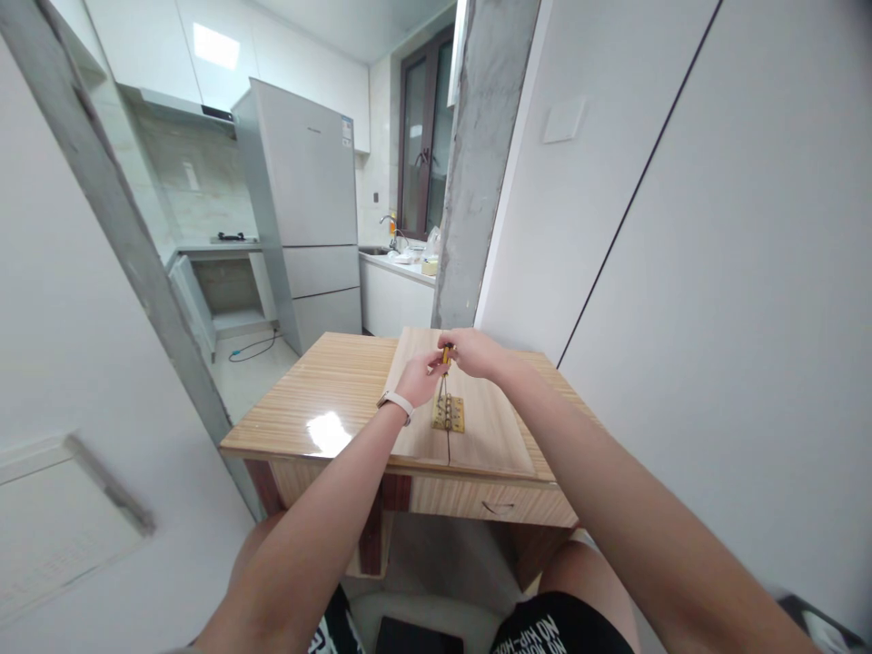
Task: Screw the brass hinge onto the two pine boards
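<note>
A screwdriver (pixel 446 355) with a yellow and black handle stands nearly upright over a brass hinge (pixel 448 414). My right hand (pixel 473 351) grips the top of its handle. Lower on the same handle, the fingers of my left hand (pixel 421 377) are closed around it. The shaft points down at the upper left part of the hinge; whether the tip sits in a screw cannot be made out. The hinge lies flat across the seam between two pale wooden boards (pixel 490 427), which rest side by side on the desk.
The wooden desk (pixel 286 400) has a drawer with a curved handle (pixel 498 507) in front of me. A white wall (pixel 681 272) runs along the right. Beyond the desk stand a grey fridge (pixel 313 182) and a sink counter (pixel 399 265). A cable (pixel 253 350) lies on the floor.
</note>
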{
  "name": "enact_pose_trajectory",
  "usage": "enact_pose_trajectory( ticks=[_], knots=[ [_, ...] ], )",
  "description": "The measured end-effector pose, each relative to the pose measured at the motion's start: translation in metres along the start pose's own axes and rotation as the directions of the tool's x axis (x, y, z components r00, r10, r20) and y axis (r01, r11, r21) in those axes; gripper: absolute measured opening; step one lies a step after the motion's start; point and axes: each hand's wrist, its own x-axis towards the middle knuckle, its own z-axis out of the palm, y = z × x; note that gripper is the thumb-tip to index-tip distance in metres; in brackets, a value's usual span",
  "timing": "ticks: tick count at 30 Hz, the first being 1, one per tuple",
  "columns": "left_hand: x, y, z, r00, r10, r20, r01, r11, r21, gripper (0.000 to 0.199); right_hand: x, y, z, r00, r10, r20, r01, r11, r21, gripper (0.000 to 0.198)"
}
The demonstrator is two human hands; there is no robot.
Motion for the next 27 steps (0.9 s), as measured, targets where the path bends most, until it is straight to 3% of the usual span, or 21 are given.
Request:
enact_pose_trajectory(
  ticks=[6,12,18,23,27],
  knots=[
    [0.000,0.004,0.000,0.997,-0.007,0.076,0.011,0.999,-0.053,0.028,0.004,0.005,0.002,0.998,0.055,0.017,-0.053,0.995,-0.086,0.020],
    [-0.003,0.012,0.002,0.996,-0.022,-0.086,0.024,0.999,0.031,0.029,0.004,0.003,0.003,0.991,0.133,0.021,-0.128,0.979,-0.157,0.037],
    [0.000,0.016,0.009,0.987,-0.031,-0.157,0.033,0.999,0.015,0.021,0.002,-0.009,0.004,0.969,0.243,-0.034,-0.245,0.951,-0.190,0.061],
    [-0.001,0.013,0.010,0.991,-0.058,-0.117,0.052,0.997,-0.051,0.023,0.000,-0.009,0.008,0.949,0.310,-0.058,-0.316,0.934,-0.169,0.062],
    [-0.002,0.007,0.006,0.995,-0.044,-0.090,0.039,0.997,-0.064,0.017,-0.002,-0.004,0.007,0.978,0.195,-0.070,-0.201,0.976,-0.082,0.042]
  ],
)
